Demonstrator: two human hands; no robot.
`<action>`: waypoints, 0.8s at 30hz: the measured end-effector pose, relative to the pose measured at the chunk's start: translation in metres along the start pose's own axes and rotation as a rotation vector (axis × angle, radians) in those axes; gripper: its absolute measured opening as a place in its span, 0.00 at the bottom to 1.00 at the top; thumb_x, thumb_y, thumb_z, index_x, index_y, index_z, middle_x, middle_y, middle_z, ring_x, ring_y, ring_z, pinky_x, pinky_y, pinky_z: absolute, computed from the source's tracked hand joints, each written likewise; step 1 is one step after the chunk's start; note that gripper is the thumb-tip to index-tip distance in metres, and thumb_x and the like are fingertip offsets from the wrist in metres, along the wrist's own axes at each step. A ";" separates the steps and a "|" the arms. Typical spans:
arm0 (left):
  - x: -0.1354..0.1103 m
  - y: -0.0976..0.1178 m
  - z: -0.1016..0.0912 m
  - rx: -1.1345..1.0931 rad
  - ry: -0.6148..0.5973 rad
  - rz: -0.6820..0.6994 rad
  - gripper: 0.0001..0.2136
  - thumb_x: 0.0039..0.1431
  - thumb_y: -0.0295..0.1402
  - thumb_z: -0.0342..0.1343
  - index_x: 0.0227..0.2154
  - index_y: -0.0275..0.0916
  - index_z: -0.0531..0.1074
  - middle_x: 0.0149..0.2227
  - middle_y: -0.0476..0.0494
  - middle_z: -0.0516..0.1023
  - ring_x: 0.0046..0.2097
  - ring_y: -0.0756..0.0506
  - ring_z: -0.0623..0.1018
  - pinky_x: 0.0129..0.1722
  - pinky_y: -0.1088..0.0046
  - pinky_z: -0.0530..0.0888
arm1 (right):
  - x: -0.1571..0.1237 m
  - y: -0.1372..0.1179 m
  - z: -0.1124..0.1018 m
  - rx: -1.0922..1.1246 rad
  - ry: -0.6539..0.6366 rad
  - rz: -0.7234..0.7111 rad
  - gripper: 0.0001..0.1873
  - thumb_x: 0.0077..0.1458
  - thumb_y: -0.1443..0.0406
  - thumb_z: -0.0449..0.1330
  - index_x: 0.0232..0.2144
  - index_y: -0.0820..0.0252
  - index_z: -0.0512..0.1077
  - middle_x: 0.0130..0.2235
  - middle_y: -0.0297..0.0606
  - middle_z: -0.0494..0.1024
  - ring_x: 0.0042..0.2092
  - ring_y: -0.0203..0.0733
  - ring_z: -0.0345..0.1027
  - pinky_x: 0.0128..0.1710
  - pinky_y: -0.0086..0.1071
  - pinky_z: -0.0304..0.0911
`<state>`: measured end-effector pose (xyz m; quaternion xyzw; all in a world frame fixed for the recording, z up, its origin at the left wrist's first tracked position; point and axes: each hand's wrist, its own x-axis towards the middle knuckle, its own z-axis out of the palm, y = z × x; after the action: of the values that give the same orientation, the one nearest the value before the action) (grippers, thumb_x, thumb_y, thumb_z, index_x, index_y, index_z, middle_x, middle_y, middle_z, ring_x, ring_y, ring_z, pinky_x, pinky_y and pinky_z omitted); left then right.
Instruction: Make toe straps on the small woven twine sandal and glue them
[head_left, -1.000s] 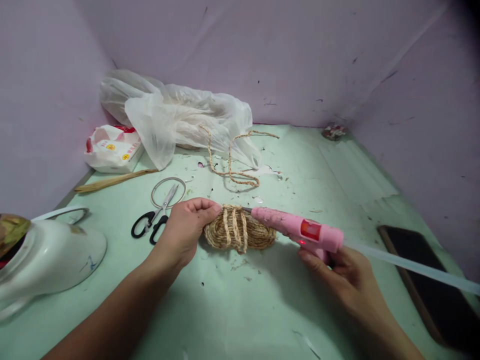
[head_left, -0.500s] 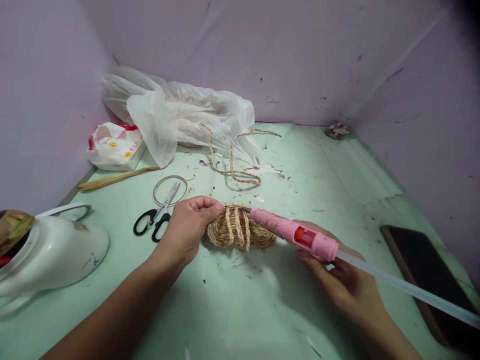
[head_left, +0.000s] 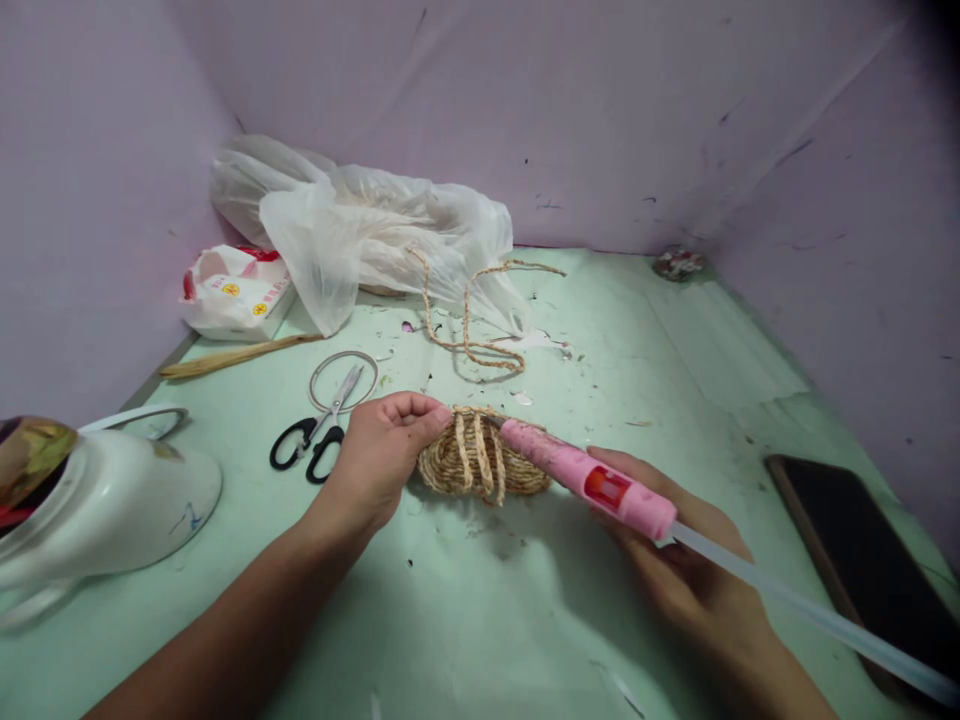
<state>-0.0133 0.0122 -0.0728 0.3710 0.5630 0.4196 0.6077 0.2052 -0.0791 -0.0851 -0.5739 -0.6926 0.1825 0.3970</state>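
Note:
My left hand (head_left: 390, 445) pinches the upper left edge of a small woven straw piece (head_left: 450, 470), coiled from braided cord with pale braided strips running across its front. In my right hand (head_left: 675, 540) is a pink hot glue gun (head_left: 555, 455), a long clear glue stick (head_left: 817, 605) sticking out of its back end. The gun's metal nozzle meets the top edge of the woven piece, right of the pale strips. Most of my right fingers are hidden under the gun.
Black-handled scissors (head_left: 319, 435) lie across a ring (head_left: 311, 375) left of my hand. Behind are a loose braided cord (head_left: 465, 345), a plastic bag (head_left: 435, 220) and a tissue pack (head_left: 240, 300). A white pitcher (head_left: 150, 500) sits left, a phone (head_left: 847, 560) right.
The view has shifted slightly. The back end of the glue gun sits a little lower, while its nozzle stays at the woven piece's top edge. Both hands keep their holds.

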 end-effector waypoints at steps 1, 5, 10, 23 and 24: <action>0.000 0.000 0.000 0.002 -0.001 0.004 0.07 0.38 0.31 0.63 0.20 0.33 0.71 0.19 0.50 0.73 0.22 0.53 0.70 0.24 0.78 0.65 | 0.000 0.000 0.000 -0.011 0.004 -0.008 0.17 0.52 0.68 0.54 0.46 0.51 0.68 0.40 0.36 0.77 0.36 0.42 0.74 0.34 0.31 0.69; -0.001 0.001 0.000 0.022 -0.008 0.008 0.07 0.38 0.32 0.62 0.20 0.33 0.71 0.19 0.49 0.74 0.22 0.53 0.70 0.24 0.77 0.66 | 0.001 -0.001 0.001 -0.023 0.014 -0.005 0.17 0.52 0.68 0.55 0.45 0.53 0.69 0.39 0.37 0.78 0.36 0.42 0.74 0.34 0.30 0.69; -0.001 0.000 0.000 0.023 -0.012 0.014 0.07 0.39 0.32 0.62 0.20 0.34 0.71 0.19 0.49 0.73 0.23 0.52 0.70 0.24 0.77 0.66 | 0.002 -0.005 0.002 0.001 0.001 0.043 0.16 0.52 0.66 0.55 0.44 0.53 0.70 0.40 0.39 0.78 0.37 0.44 0.73 0.31 0.31 0.70; 0.000 -0.003 -0.001 0.045 -0.040 0.041 0.06 0.41 0.31 0.61 0.20 0.34 0.71 0.17 0.52 0.71 0.21 0.54 0.67 0.22 0.79 0.63 | -0.002 -0.005 0.008 0.100 0.040 0.073 0.17 0.52 0.67 0.56 0.46 0.51 0.69 0.42 0.37 0.77 0.40 0.45 0.73 0.32 0.30 0.70; 0.000 -0.002 -0.001 0.040 -0.038 0.039 0.06 0.41 0.31 0.61 0.20 0.34 0.71 0.17 0.52 0.71 0.21 0.54 0.67 0.22 0.79 0.63 | -0.002 -0.006 0.007 0.121 0.055 0.087 0.16 0.52 0.66 0.56 0.45 0.52 0.70 0.41 0.37 0.77 0.39 0.45 0.73 0.32 0.31 0.71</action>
<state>-0.0138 0.0111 -0.0748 0.4020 0.5523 0.4126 0.6026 0.1959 -0.0813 -0.0858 -0.5835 -0.6433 0.2251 0.4416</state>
